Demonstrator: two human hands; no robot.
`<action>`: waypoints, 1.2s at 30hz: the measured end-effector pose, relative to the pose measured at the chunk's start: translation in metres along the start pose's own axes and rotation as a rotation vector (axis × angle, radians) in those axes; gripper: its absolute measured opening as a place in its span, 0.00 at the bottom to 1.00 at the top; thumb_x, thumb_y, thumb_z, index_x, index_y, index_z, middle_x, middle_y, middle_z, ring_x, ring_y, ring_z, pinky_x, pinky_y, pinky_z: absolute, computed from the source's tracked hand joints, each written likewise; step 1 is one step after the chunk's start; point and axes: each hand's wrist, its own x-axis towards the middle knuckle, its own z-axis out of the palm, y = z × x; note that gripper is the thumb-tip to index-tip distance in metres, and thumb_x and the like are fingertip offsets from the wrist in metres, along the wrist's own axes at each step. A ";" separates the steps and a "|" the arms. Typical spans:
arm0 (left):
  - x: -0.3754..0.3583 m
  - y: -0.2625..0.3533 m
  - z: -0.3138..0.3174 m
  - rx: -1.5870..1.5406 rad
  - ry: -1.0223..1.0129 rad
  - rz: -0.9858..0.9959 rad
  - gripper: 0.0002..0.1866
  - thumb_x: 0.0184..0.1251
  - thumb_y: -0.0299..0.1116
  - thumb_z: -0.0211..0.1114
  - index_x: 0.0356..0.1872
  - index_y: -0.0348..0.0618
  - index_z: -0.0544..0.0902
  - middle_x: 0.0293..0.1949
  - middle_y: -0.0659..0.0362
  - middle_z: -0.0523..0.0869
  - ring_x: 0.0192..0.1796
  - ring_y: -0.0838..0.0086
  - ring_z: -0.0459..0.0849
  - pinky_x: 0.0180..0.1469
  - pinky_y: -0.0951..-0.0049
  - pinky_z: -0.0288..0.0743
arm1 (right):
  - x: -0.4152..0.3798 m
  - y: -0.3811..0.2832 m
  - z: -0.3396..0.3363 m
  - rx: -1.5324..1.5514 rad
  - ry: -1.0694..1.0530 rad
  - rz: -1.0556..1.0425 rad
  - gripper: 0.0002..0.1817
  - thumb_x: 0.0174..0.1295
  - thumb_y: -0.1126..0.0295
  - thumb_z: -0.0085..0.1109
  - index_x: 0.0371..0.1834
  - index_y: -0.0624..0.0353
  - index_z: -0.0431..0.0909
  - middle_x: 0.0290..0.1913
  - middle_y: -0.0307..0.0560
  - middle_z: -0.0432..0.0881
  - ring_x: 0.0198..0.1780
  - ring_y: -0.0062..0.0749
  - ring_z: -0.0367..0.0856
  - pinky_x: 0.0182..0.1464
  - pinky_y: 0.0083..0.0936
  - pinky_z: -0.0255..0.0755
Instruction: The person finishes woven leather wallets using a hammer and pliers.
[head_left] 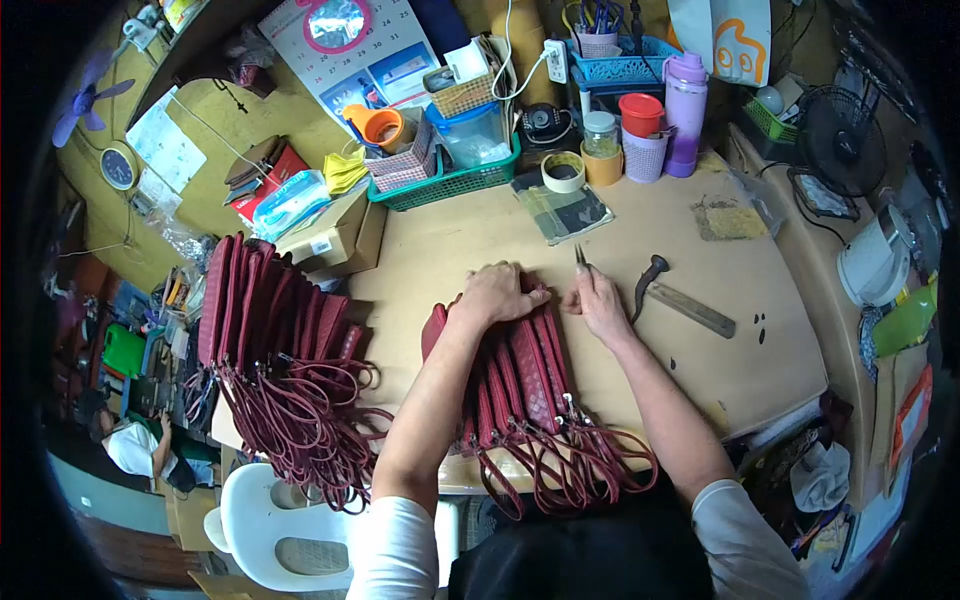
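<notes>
A row of maroon zippered wristlet pouches (528,365) stands on the table before me, their looped straps hanging toward the front edge. My left hand (497,293) is closed over the far end of this row, thumb pointing right. Just right of the pouches, my right hand (598,303) is closed on a small dark tool with two thin points (581,257), which looks like thread snips; its grip end is hidden by my fingers. A hammer (690,308) with a wooden handle lies to the right of that hand.
Another pile of maroon pouches (270,310) stands at the left. Along the back are a green basket (450,180), a tape roll (563,172) and a purple bottle (685,115). Small dark bits (761,328) lie at right. Another person (135,448) sits far left, beyond a white chair (285,520).
</notes>
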 end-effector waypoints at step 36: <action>0.009 -0.054 0.023 -1.087 -0.194 0.201 0.11 0.58 0.29 0.74 0.39 0.37 0.83 0.32 0.64 0.85 0.34 0.81 0.79 0.40 0.79 0.73 | 0.006 -0.049 0.017 -0.544 0.017 -0.699 0.09 0.56 0.77 0.57 0.39 0.65 0.73 0.36 0.54 0.74 0.39 0.51 0.79 0.41 0.42 0.72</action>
